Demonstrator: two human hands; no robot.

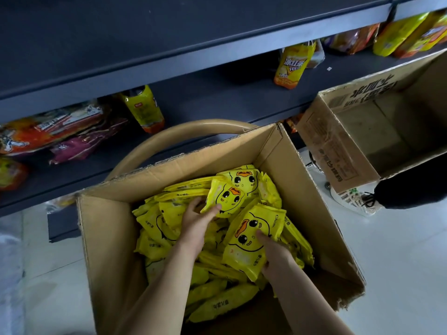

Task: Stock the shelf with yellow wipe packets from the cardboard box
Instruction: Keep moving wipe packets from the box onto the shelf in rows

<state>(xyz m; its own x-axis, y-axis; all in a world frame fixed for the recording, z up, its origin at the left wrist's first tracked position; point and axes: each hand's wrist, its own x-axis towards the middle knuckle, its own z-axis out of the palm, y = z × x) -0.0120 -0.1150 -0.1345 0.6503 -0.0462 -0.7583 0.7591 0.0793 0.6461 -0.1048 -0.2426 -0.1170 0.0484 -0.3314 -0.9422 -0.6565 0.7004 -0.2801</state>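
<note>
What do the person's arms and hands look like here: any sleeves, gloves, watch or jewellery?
Both forearms are bare up to the bottom edge of the picture; no sleeve shows. The left hand and right hand wear no gloves. No watch, bracelet or ring is visible on the parts that show. Nails are short and unpainted as far as can be told.

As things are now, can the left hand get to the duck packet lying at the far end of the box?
Probably yes. The left hand already holds one duck packet, and the far duck packet lies just beyond it on top of the pile, uncovered. The cardboard box is open above.
</note>
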